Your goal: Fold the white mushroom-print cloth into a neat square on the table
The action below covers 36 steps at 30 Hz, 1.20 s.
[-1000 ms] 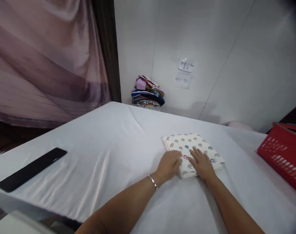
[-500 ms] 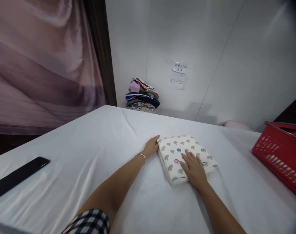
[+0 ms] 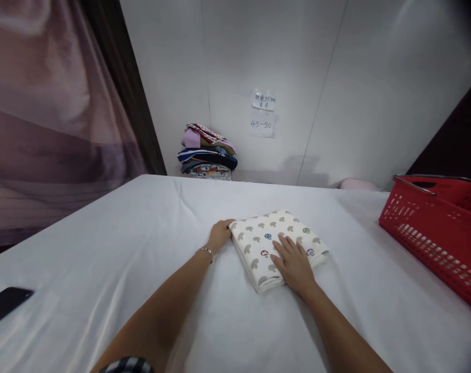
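A folded white cloth (image 3: 268, 228) with grey mushroom prints and a few coloured ones lies on the white-covered table (image 3: 150, 217). At its far left corner is my left hand (image 3: 220, 234), its fingers closed around the corner; the fingertips are partly hidden. My right hand (image 3: 295, 263) rests flat on top of the cloth near its front right part, fingers spread. Layered edges of the cloth show along its left and right sides.
To the right stands a red plastic basket (image 3: 433, 228) with a metal handle. A stack of folded fabrics (image 3: 207, 154) sits behind the table by the wall, below paper signs (image 3: 263, 124). A black flat object (image 3: 6, 305) lies at the left; a pink curtain (image 3: 53, 129) hangs beyond.
The camera view has turned slightly right, so everything appears shifted left. Both hands keep about the same places on the cloth, which looks unchanged.
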### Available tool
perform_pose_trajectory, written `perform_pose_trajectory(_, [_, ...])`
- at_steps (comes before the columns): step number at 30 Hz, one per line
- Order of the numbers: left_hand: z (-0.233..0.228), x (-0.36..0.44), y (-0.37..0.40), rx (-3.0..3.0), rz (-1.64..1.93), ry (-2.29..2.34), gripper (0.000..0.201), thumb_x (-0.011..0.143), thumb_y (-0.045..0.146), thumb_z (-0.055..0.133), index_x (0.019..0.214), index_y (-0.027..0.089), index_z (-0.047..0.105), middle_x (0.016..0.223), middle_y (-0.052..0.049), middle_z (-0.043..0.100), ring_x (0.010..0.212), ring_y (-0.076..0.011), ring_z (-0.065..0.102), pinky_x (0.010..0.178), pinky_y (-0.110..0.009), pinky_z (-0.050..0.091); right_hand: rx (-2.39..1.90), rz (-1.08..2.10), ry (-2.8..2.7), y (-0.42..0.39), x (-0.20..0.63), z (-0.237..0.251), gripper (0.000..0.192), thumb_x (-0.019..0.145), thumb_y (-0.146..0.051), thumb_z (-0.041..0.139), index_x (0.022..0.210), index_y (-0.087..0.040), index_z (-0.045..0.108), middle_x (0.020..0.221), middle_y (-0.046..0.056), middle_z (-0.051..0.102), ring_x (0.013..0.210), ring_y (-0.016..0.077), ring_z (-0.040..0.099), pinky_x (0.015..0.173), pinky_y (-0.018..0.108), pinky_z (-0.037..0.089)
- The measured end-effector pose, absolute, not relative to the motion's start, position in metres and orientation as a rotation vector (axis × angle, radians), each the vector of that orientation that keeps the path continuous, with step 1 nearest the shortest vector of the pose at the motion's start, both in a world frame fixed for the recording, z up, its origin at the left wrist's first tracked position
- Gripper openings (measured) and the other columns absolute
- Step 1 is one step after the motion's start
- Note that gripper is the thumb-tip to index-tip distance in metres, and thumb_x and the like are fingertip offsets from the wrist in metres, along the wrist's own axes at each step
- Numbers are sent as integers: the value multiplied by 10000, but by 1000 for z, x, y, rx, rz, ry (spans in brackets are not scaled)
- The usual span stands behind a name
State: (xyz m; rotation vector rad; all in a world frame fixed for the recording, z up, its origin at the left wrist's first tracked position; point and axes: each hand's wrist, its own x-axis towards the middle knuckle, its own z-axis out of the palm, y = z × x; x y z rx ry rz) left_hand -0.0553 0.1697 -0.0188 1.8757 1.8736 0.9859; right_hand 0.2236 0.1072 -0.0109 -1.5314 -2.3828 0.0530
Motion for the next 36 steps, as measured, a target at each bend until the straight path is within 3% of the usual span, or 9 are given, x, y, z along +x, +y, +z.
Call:
perform_pose_trajectory(7, [-6,-54,159,1880,924,1796,439,712,106,440,1042,255,689,967,21,706,978,-198,600,902,-310,449,-1531,87,-2386,107,224,-9,481,927,-465,319,1345,-272,456,1485,20,327,1369,230,257,1099,449,166])
perform_pose_trajectory(12, [17,-50,159,1797,931,1884,423,767,140,462,1157,170,625,1201,-54,627,1112,-221,565,994,-347,415,-1531,112,-2380,107,223,-8,490,927,-485,322,1352,-276,446,1490,23,317,1373,238,243,1102,447,142])
perform_pose_trajectory(16, [32,-3,137,2208,1023,1740,361,864,281,459,1191,197,588,1262,-59,584,1204,-209,492,1061,-388,351,-1530,116,-2366,107,221,-5,479,922,-480,353,1345,-278,451,1488,32,321,1371,241,244,1097,449,142])
perform_pose_trajectory(19, [26,39,110,2514,803,1506,424,890,388,454,1270,209,516,1383,-72,472,1313,-227,371,1100,-450,267,-1512,105,-2346,106,221,-3,459,925,-463,360,1336,-281,457,1478,41,341,1363,236,258,1090,452,154])
perform_pose_trajectory(24, [5,57,92,2590,476,1511,531,912,471,378,1364,193,405,1451,-108,368,1356,-241,297,1107,-479,212,-1462,129,-2300,105,223,-3,433,919,-435,398,1300,-257,500,1444,62,397,1344,241,295,1088,452,165])
perform_pose_trajectory(28, [8,51,99,2584,357,1530,543,901,478,395,1372,206,397,1463,-103,348,1365,-240,281,1111,-467,199,-1341,177,-2203,108,224,-7,322,906,-330,435,1169,-249,602,1346,59,517,1291,232,383,1065,461,226])
perform_pose_trajectory(33, [22,62,82,2517,314,1599,542,886,517,415,1349,238,432,1444,-88,382,1358,-268,294,1093,-497,220,-1074,183,-1917,126,244,-4,260,857,-223,455,994,-227,676,1067,55,684,1084,178,562,989,367,368])
perform_pose_trajectory(36, [19,71,63,2593,351,1572,528,864,495,479,1335,257,449,1445,-72,383,1349,-284,307,1090,-519,217,-1273,208,-1600,139,275,4,282,841,-256,440,983,-208,679,1054,63,685,1038,184,581,958,350,400])
